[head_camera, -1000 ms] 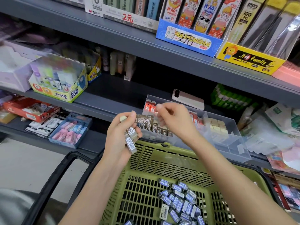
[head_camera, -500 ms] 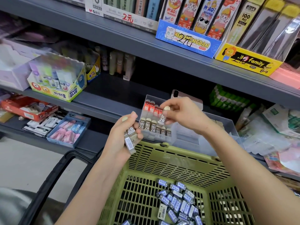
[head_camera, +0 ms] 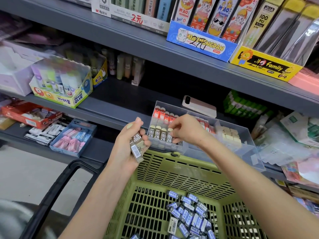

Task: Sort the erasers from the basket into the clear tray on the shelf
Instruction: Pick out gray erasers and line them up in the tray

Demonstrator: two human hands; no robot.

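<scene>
We judge the sort partly done. In the tray [head_camera: 248,144], the left compartment holds a front row of brown 2B erasers [head_camera: 157,134] standing upright, with red erasers [head_camera: 162,115] behind them. The compartments further right hold more red pieces and pale blocks [head_camera: 230,135]. Below the tray, the basket [head_camera: 172,171] contains a heap of blue erasers [head_camera: 188,214], so much stock remains to be moved.

The left hand [head_camera: 127,149] sits just left of the tray, above the basket rim. Its fingers are curled round a small stack [head_camera: 137,146] of brown 2B erasers, with the thumb on top. We cannot read the exact count.

The right hand [head_camera: 186,130] is over the tray's left compartment. Thumb and forefinger pinch the end eraser [head_camera: 170,136] at the right of the 2B row, and the other fingers are loosely curled. We judge it is being seated. Whether it already rests on the tray floor we cannot tell.
</scene>
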